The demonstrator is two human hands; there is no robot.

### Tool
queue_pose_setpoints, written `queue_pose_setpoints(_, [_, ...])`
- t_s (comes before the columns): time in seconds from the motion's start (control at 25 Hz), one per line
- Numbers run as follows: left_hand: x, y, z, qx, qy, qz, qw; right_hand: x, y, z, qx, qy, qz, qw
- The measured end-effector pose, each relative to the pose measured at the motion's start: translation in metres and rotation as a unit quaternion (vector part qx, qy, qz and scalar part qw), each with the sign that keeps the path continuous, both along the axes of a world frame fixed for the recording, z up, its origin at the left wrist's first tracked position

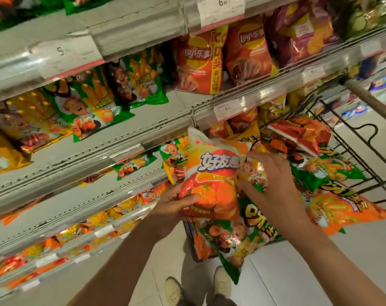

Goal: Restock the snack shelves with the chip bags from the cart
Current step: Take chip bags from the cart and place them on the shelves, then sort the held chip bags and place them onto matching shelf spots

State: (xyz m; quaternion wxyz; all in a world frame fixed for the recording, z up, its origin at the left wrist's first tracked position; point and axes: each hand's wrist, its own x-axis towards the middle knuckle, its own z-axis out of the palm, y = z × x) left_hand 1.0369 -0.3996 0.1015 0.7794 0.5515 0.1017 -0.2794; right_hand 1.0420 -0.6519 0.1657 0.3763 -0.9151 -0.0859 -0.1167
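Observation:
My left hand grips the lower edge of an orange and white chip bag, held upright in front of the shelves. My right hand reaches over the cart and its fingers curl around a small yellow and green chip bag just behind the orange one. The wire cart on the right is heaped with green, orange and red chip bags. The snack shelves run diagonally on the left, with green and yellow bags lying on them.
Red Lay's bags and purple bags stand on the upper shelf at right. Price tags hang on the shelf rails. The cart handle crosses the upper right. My shoes are on the pale floor below.

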Motion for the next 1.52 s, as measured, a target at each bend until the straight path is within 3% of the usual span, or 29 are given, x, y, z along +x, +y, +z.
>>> queue_pose_setpoints(0.08, [-0.005, -0.005, -0.005, -0.016, -0.029, 0.019, 0.999, -0.007, -0.016, -0.02, 0.099, 0.125, -0.058, 0.985])
queue_pose_setpoints(0.12, [-0.005, -0.008, -0.005, -0.008, -0.036, 0.031, 0.999, -0.008, -0.023, -0.031, 0.097, 0.171, -0.063, 0.978])
queue_pose_setpoints(0.24, [-0.007, -0.008, 0.0, 0.022, -0.01, 0.093, 0.995, -0.009, -0.037, -0.059, -0.046, 0.262, -0.013, 0.964])
queue_pose_setpoints(0.32, [-0.011, -0.004, 0.004, 0.023, -0.002, 0.119, 0.993, -0.01, -0.046, -0.076, -0.142, 0.345, 0.012, 0.928])
queue_pose_setpoints(0.44, [-0.017, 0.004, 0.011, 0.017, 0.008, 0.153, 0.988, -0.017, -0.05, -0.096, -0.14, 0.475, 0.026, 0.868])
queue_pose_setpoints(0.52, [-0.022, 0.008, 0.013, 0.014, 0.02, 0.179, 0.984, -0.023, -0.049, -0.109, -0.154, 0.473, 0.013, 0.868])
queue_pose_setpoints(0.72, [-0.031, 0.015, 0.012, -0.007, 0.012, 0.19, 0.982, -0.027, -0.051, -0.119, -0.088, 0.464, -0.024, 0.881])
queue_pose_setpoints(1.0, [-0.033, 0.02, 0.008, -0.032, 0.024, 0.195, 0.98, -0.031, -0.061, -0.125, -0.104, 0.462, -0.014, 0.88])
queue_pose_setpoints(1.2, [-0.032, 0.026, 0.012, -0.033, 0.022, 0.2, 0.979, -0.029, -0.044, -0.123, -0.202, 0.379, 0.015, 0.903])
queue_pose_setpoints(1.36, [-0.034, 0.041, 0.018, -0.04, 0.014, 0.207, 0.977, -0.02, -0.022, -0.12, -0.188, 0.356, 0.033, 0.915])
queue_pose_setpoints(1.44, [-0.035, 0.05, 0.02, -0.046, 0.016, 0.217, 0.975, -0.016, -0.011, -0.12, -0.254, 0.331, 0.078, 0.905])
queue_pose_setpoints(1.52, [-0.038, 0.061, 0.022, -0.045, 0.015, 0.223, 0.974, -0.006, -0.004, -0.119, -0.37, 0.294, 0.184, 0.862])
